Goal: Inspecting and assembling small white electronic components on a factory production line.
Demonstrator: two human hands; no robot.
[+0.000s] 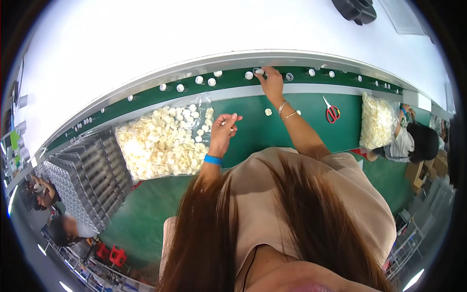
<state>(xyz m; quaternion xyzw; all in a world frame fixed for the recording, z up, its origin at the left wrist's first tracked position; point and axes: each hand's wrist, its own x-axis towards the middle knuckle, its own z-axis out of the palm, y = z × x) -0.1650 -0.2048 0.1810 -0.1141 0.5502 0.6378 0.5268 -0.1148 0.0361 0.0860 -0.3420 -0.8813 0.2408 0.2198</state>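
Note:
My right hand reaches over the green conveyor belt, its fingertips closed on a small white disc at the mouth of a small clear jar. Just left of it on the belt stands a white-topped jar; to its right is another jar with a greyish top. My left hand is held above the green table, thumb and fingers pinched together; a pale bit shows between them, too small to name. Beside that hand lies a clear plastic bag full of cream-white discs, its open end toward the hand.
Loose discs and red-handled scissors lie on the green table. A second bag of discs is at the right, near a co-worker. Stacked grey trays rise at the left. A white ledge runs beyond the belt.

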